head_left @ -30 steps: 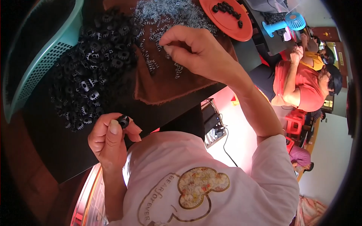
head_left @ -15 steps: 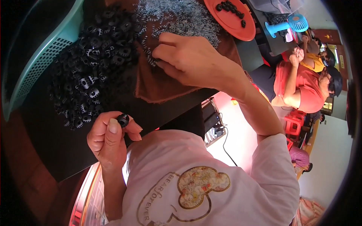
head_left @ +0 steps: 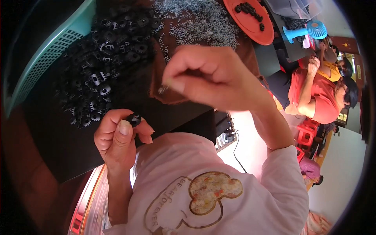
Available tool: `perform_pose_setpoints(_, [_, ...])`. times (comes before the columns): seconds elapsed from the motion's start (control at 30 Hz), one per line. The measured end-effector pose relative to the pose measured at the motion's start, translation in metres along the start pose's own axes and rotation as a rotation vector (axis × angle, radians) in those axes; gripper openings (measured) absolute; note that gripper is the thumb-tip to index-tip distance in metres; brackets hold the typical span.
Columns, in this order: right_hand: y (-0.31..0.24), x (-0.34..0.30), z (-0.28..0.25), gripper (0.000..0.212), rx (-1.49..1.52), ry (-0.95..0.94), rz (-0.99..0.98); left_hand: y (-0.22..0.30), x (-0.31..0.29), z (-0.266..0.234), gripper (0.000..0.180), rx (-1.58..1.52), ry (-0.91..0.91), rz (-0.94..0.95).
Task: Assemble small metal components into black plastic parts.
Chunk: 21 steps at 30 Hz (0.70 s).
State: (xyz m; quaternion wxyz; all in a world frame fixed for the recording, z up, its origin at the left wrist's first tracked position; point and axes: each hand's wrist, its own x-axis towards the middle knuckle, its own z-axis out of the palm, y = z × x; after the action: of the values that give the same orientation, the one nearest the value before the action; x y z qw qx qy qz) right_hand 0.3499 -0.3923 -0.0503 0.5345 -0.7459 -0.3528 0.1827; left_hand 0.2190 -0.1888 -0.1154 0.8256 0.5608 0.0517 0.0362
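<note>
Between the thumb and fingers of my left hand point(head_left: 119, 135) is a small black hair claw clip point(head_left: 134, 119), held above the table's near edge. My right hand point(head_left: 215, 78) hangs over the brown cloth, thumb and forefinger pinching a small metal spring point(head_left: 162, 89), slightly blurred. Behind it on the cloth point(head_left: 172, 98) lies a wide spread of loose silvery springs point(head_left: 203, 25). To the left, a heap of black toothed clip pieces point(head_left: 103, 66) covers the dark table point(head_left: 51, 156).
A green perforated basket point(head_left: 51, 49) stands at the left of the heap. At the far right are an orange-red plate point(head_left: 250, 29) with several black clips and a blue fan point(head_left: 305, 31). People point(head_left: 313, 96) sit to the right, near red stools point(head_left: 305, 133).
My right hand has lifted off the springs and come nearer, now with a spring in its pinch. My left hand still holds the clip, which is turned slightly. The whole view has shifted a little.
</note>
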Motion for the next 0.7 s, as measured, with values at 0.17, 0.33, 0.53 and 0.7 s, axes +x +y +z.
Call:
perform_pose_setpoints(0.17, [-0.006, 0.012, 0.025, 0.010, 0.164, -0.205, 0.032, 0.002, -0.002, 0.001, 0.035, -0.058, 0.003, -0.066])
perform_pose_setpoints(0.33, [-0.010, 0.014, 0.032, 0.009, 0.144, -0.198, 0.037, 0.001, -0.002, -0.002, 0.034, -0.091, -0.009, -0.056])
perform_pose_setpoints(0.53, [-0.003, 0.008, 0.044, 0.007, 0.115, -0.129, -0.053, 0.002, -0.004, -0.002, 0.030, -0.115, -0.005, -0.072])
perform_pose_setpoints(0.7, [0.001, 0.009, 0.048, 0.008, 0.123, -0.119, -0.130, 0.003, -0.004, -0.001, 0.031, -0.073, -0.057, -0.031])
